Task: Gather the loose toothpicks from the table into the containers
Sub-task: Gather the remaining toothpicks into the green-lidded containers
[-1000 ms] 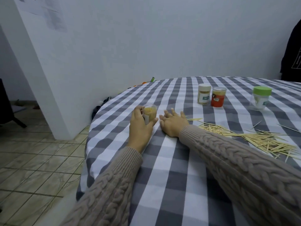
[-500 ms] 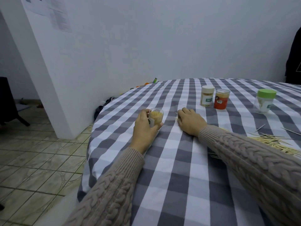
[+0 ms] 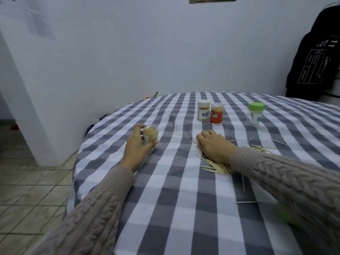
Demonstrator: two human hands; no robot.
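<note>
My left hand grips a small clear open container packed with toothpicks, standing upright on the checked tablecloth. My right hand rests on the cloth to the right, about a hand's width away, with its fingers curled down over a few toothpicks whose tips stick out to its left. A loose heap of toothpicks lies under my right wrist. More toothpicks are scattered beyond my right sleeve, and single ones lie nearer me.
Three closed jars stand further back: a white-lidded jar, a red jar and a green-lidded jar. A blurred green thing lies by my right forearm. The table's round edge drops off at the left. A dark garment hangs at right.
My right hand has moved right, away from the container, and curled its fingers down onto the toothpicks. My left hand keeps hold of the container.
</note>
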